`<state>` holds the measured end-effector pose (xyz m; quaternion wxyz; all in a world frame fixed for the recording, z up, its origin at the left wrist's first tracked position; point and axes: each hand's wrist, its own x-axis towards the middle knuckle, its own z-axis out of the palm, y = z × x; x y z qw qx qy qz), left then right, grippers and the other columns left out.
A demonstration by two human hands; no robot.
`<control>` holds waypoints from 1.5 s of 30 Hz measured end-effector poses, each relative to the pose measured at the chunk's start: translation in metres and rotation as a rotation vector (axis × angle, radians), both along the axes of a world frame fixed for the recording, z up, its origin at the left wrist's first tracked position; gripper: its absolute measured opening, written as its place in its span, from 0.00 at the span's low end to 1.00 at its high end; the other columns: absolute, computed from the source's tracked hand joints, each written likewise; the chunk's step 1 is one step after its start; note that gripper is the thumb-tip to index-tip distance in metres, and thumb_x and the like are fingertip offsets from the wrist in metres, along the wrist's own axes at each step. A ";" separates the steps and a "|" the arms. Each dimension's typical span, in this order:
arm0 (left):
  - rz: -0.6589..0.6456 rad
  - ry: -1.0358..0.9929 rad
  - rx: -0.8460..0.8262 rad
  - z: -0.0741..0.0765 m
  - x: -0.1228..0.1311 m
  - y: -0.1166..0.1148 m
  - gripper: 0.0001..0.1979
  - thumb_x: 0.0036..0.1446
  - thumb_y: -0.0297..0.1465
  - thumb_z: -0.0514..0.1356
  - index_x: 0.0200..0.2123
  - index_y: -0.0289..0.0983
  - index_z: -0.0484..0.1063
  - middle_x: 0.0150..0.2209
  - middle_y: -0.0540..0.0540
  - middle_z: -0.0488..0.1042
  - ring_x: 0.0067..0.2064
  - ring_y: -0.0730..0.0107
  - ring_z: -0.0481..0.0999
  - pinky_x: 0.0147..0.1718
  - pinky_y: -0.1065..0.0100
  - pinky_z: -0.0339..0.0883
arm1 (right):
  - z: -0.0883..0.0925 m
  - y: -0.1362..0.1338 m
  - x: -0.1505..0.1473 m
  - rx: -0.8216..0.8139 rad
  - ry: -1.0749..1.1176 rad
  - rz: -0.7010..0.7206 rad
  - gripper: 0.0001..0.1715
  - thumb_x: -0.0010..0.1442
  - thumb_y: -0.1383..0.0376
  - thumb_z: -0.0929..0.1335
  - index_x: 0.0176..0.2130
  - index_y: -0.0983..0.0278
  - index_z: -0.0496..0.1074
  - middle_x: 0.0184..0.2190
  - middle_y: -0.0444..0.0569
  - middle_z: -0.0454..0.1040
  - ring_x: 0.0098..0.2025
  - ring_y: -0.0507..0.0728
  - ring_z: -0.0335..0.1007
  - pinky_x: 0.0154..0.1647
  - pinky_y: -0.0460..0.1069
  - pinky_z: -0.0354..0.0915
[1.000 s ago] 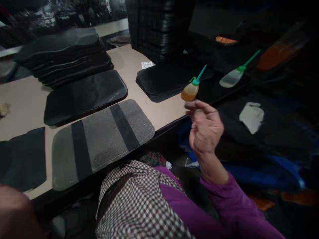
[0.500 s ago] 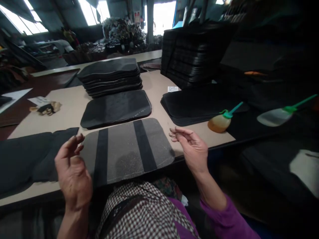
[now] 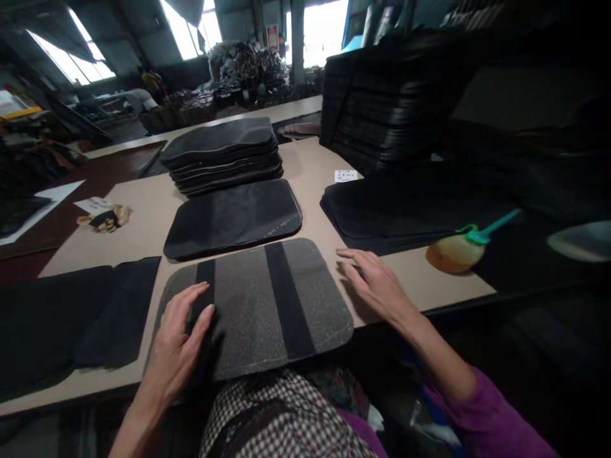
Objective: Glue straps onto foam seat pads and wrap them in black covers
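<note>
A grey rounded panel (image 3: 243,318) with two black strips across it lies at the table's front edge. Over its left strip is my left hand (image 3: 179,337), fingers stretched and thumb apart, holding nothing. Just off the panel's right edge, my right hand (image 3: 375,283) hovers low over the tan table covering, its fingers apart and nothing in them. Directly behind the panel lies a black rounded panel (image 3: 233,216) with small pale writing at its right edge. Whether my left fingertips touch the strip, I cannot tell.
Behind stands a stack of dark panels (image 3: 222,152); a taller black stack (image 3: 377,108) rises at the back right. Black sheets lie left (image 3: 62,318) and right (image 3: 405,203). A squeeze bottle (image 3: 453,253) of amber liquid stands right, with another pale bottle (image 3: 582,242) beyond.
My left hand has come down and right, from raised with curled fingers to stretched over the panel's left strip. My right hand has lowered beside the panel's right edge, and the view has shifted slightly.
</note>
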<state>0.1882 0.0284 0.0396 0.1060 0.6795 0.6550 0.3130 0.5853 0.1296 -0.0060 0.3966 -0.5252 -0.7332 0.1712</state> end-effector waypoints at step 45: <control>-0.299 0.662 0.058 -0.028 -0.054 0.221 0.18 0.69 0.37 0.61 0.60 0.46 0.75 0.63 0.40 0.76 0.62 0.50 0.74 0.61 0.46 0.58 | 0.010 0.169 -0.079 -0.674 0.458 -0.069 0.03 0.66 0.71 0.68 0.39 0.64 0.68 0.28 0.47 0.76 0.21 0.47 0.61 0.16 0.42 0.51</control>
